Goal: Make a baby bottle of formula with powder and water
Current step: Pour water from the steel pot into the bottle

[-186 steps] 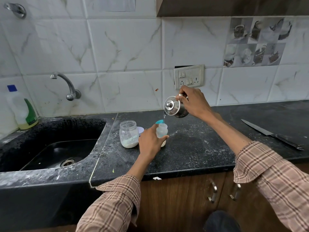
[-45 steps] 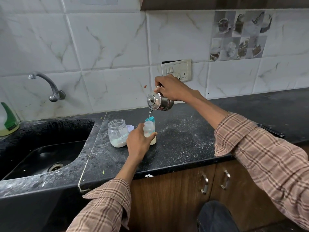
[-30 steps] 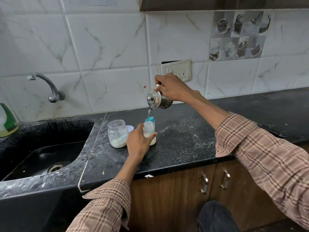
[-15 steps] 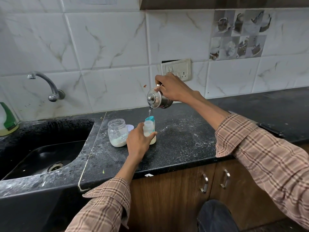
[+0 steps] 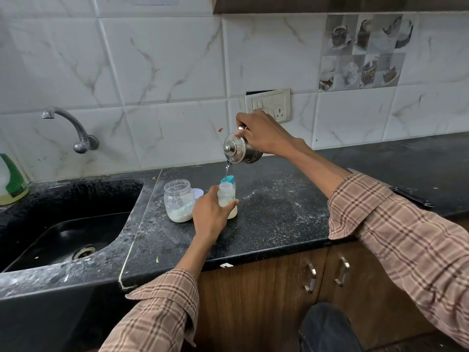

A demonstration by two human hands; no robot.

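Left hand point(image 5: 210, 214) was wrapped around the bottle point(image 5: 226, 196), pinning it upright on the surface point(image 5: 274, 219) so it wouldn't tip or skate while water went in. Right hand point(image 5: 261, 134) was gripping the handle of a little steel kettle point(image 5: 241, 149), tipped forward with the lid facing the camera, held right above the bottle's open mouth. A thin stream of water point(image 5: 226, 169) was dropping straight from the spout into the neck, and keeping the spout that close looked like the point, since the opening is narrow and a higher pour would probably splash. The bottle already had pale milky stuff in the bottom, so I'd guess the powder was in and this was the water step, maybe halfway through the job. Just left of the bottle sat the powder jar point(image 5: 178, 200), open, with white powder in the bottom, and its lid point(image 5: 198, 192) lay behind it between the two. A teal cap point(image 5: 228, 179) stood right behind the bottle, close by, presumably for capping it afterward. Sink point(image 5: 66, 240) was off to the left, well apart. Loose powder dusted the surface around everything.
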